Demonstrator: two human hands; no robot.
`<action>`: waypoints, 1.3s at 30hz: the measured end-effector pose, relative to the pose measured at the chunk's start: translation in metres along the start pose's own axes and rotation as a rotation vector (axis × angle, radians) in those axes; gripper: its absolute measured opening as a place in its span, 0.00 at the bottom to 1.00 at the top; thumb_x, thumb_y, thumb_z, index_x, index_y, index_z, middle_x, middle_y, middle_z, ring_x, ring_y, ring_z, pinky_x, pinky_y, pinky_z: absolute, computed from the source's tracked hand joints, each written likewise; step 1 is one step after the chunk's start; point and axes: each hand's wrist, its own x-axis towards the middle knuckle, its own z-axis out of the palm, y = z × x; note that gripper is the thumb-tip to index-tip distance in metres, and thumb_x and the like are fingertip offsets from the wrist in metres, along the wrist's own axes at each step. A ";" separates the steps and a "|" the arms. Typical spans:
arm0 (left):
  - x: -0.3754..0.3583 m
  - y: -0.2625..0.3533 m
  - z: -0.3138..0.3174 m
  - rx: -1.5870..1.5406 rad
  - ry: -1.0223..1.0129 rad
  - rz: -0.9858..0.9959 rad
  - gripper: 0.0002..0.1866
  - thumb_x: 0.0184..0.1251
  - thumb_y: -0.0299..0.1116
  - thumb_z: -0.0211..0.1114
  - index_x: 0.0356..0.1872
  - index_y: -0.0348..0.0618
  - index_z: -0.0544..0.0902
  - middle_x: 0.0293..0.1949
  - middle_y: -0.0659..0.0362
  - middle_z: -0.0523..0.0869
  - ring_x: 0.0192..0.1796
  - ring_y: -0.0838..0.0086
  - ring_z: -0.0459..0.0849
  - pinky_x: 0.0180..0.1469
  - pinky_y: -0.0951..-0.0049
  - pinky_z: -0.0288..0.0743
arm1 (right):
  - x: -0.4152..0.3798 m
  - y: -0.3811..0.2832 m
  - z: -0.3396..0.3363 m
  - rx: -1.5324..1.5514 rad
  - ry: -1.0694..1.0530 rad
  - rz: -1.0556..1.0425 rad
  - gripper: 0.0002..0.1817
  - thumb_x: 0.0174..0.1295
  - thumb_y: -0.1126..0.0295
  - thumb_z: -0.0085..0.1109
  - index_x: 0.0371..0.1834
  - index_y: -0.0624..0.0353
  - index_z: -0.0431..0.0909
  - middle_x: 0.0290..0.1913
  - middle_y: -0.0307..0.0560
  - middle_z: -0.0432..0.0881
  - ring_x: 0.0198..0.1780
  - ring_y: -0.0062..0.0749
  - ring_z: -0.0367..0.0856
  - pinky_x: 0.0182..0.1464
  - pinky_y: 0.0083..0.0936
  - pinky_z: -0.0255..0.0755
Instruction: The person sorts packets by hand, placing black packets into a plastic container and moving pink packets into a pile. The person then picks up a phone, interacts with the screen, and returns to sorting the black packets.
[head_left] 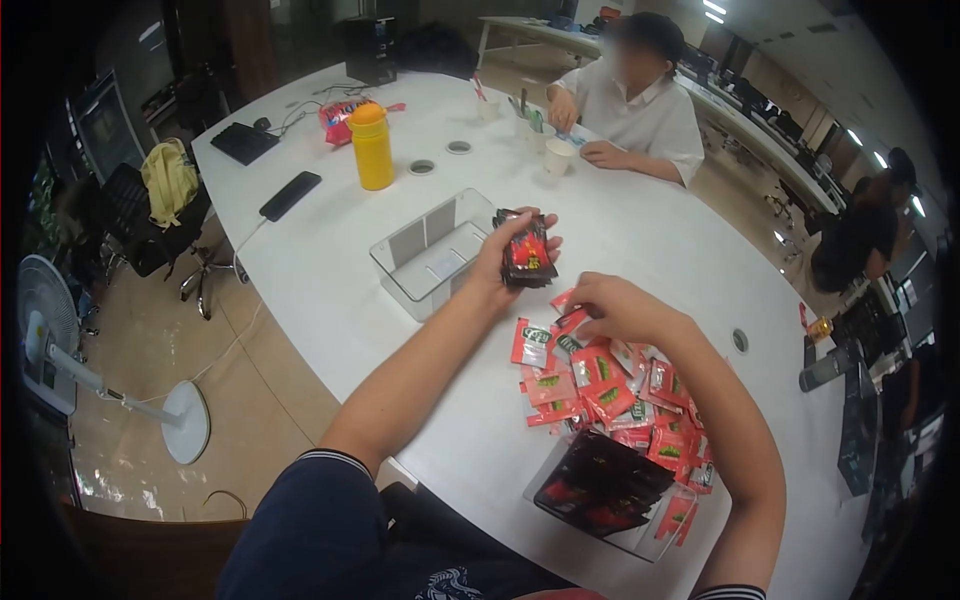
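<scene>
Left grip half-closed round dark packets; right grip curled over red packets, fingertips hidden, hold unclear.

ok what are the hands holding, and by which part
The left hand grips a stack of glossy black-and-red packets by its sides. The right hand is at the flat pink-red sachets; whether it grips one cannot be told.

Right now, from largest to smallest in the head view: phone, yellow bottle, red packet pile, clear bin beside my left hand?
1. Red packet pile
2. Clear bin
3. Yellow bottle
4. Phone, clearly smallest
</scene>
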 end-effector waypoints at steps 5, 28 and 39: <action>-0.011 -0.002 0.014 0.017 0.037 -0.072 0.19 0.75 0.36 0.70 0.62 0.46 0.77 0.62 0.49 0.86 0.51 0.58 0.91 0.51 0.59 0.91 | -0.022 0.015 -0.035 0.298 0.118 0.186 0.20 0.52 0.66 0.86 0.43 0.64 0.87 0.38 0.45 0.88 0.40 0.31 0.87 0.45 0.28 0.78; -0.011 -0.012 0.013 0.224 -0.083 0.008 0.28 0.76 0.38 0.72 0.72 0.47 0.74 0.66 0.51 0.83 0.53 0.65 0.88 0.55 0.62 0.89 | -0.035 0.024 -0.037 1.137 0.681 0.296 0.17 0.73 0.68 0.71 0.58 0.66 0.81 0.43 0.45 0.89 0.37 0.20 0.84 0.35 0.18 0.75; -0.012 -0.014 -0.019 -0.059 -0.374 -0.547 0.40 0.83 0.51 0.62 0.83 0.36 0.60 0.73 0.36 0.76 0.71 0.48 0.83 0.72 0.45 0.82 | 0.022 -0.022 -0.081 0.249 -0.063 -0.085 0.19 0.62 0.67 0.78 0.53 0.63 0.86 0.39 0.41 0.90 0.46 0.23 0.87 0.47 0.21 0.79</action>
